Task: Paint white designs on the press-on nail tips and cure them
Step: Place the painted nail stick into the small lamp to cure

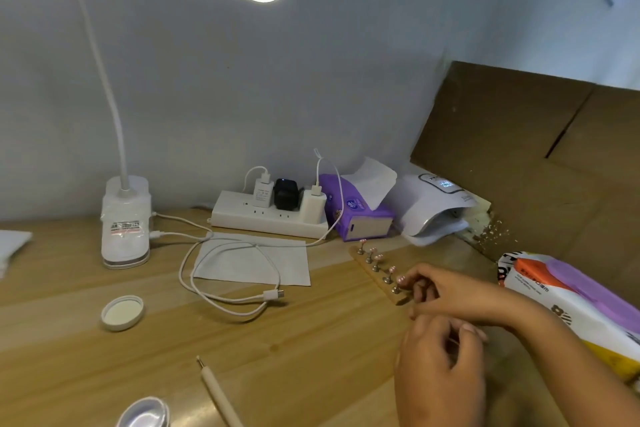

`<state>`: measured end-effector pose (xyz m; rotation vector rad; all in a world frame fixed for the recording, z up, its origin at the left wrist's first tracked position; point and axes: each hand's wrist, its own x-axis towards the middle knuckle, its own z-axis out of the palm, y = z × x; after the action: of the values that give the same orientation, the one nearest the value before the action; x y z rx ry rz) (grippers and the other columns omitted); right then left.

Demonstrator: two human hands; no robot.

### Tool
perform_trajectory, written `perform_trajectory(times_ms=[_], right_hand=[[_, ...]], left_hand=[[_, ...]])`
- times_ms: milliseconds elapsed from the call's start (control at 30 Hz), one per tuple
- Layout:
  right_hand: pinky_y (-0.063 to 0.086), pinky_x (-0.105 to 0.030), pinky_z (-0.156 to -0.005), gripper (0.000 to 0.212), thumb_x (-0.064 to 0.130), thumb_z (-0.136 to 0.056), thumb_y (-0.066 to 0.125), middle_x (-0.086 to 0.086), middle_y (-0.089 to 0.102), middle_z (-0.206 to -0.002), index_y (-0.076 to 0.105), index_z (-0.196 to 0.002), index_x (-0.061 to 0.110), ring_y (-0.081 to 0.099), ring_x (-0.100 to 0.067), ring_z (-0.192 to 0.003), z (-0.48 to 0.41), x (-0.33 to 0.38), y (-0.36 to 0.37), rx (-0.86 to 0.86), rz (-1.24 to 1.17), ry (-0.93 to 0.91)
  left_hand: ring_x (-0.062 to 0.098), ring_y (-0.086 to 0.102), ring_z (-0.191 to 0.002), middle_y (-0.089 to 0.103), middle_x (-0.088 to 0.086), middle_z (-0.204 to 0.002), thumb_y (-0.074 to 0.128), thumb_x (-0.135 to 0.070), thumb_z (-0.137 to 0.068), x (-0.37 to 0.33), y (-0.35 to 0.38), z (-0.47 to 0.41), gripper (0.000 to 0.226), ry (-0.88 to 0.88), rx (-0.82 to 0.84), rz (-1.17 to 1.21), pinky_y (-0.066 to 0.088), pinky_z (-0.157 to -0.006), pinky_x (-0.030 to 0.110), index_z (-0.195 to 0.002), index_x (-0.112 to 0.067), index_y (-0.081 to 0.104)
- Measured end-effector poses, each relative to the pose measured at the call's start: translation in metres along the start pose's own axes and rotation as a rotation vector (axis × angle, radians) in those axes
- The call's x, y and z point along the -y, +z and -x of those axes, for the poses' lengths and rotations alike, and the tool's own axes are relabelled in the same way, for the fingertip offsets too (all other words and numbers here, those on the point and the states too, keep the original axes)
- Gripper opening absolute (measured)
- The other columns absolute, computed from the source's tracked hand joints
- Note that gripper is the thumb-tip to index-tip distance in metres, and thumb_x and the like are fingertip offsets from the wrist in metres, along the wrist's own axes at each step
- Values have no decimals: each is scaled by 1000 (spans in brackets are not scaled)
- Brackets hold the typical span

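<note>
A wooden strip (367,262) on the desk carries several small metal stands, each topped with a pink press-on nail tip (363,241). My right hand (429,289) reaches in from the right and pinches the nearest nail tip (401,278) at the strip's near end. My left hand (440,371) hovers just below it with curled fingers; whether it holds anything is unclear. A white curing lamp (436,215) stands behind the strip against the wall. A thin dotting pen (218,392) lies on the desk in front.
A white lid (123,312) and a small open pot (145,412) sit at the left front. A power strip (266,218), purple tissue pack (356,211), paper sheet (256,260), loose cable (235,282) and desk lamp base (126,229) fill the back. A wipes pack (571,291) lies right.
</note>
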<state>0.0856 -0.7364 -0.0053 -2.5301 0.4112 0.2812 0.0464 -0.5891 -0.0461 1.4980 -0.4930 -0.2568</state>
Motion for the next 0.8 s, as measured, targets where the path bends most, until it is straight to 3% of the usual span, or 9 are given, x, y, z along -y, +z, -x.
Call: perform_trajectory(times_ms=[67, 133, 233, 367, 500, 700, 800], right_hand=[[46, -10, -67, 34, 30, -77, 79, 8, 61, -88, 53, -99, 36, 54, 3, -72, 0, 9, 8, -26, 45, 9], [46, -13, -66, 28, 34, -76, 77, 9, 62, -83, 53, -90, 35, 55, 2, -70, 0, 14, 16, -177, 96, -6], [48, -26, -70, 25, 33, -74, 74, 4, 64, -81, 54, -86, 29, 59, -6, -74, 5, 14, 17, -262, 133, 49], [41, -28, -61, 22, 28, -78, 74, 1, 62, -78, 53, -81, 21, 57, -12, -71, 14, -9, -8, -426, 111, 207], [36, -27, -55, 19, 30, -88, 68, -1, 61, -79, 52, -84, 20, 57, -14, -70, 16, -40, -14, -610, -18, 326], [44, -28, -53, 30, 32, -94, 60, -6, 63, -58, 65, -73, 12, 58, -20, -53, -6, -65, -13, -709, -131, 350], [44, -31, -58, 30, 25, -97, 56, -12, 62, -62, 67, -78, 5, 58, -25, -58, -31, -60, -21, -725, -158, 324]], left_hand=[[10, 58, -91, 57, -13, -82, 62, -25, -86, 0, -1, -1, 36, 3, -12, 8, 45, -86, 28, -56, -43, 57], [8, 57, -88, 59, -14, -81, 63, -24, -85, 0, -2, -1, 38, 9, -23, 16, 45, -86, 25, -53, -44, 58], [4, 57, -84, 60, -13, -80, 63, -21, -85, 1, -2, -1, 41, 30, -35, 12, 45, -83, 23, -52, -45, 59], [-1, 53, -69, 60, -21, -76, 64, -19, -85, 3, 2, -1, 42, 39, -84, 36, 44, -71, 20, -53, -45, 63], [4, 55, -71, 60, -20, -77, 64, -22, -86, 2, 2, -1, 40, 22, -89, 39, 48, -75, 29, -54, -45, 63], [0, 53, -66, 61, -20, -74, 64, -19, -87, 2, 1, -1, 46, 49, -90, -10, 43, -66, 17, -51, -48, 63], [0, 52, -63, 60, -28, -78, 65, -19, -86, 5, 2, -2, 46, 78, -82, -63, 42, -65, 16, -49, -47, 62]])
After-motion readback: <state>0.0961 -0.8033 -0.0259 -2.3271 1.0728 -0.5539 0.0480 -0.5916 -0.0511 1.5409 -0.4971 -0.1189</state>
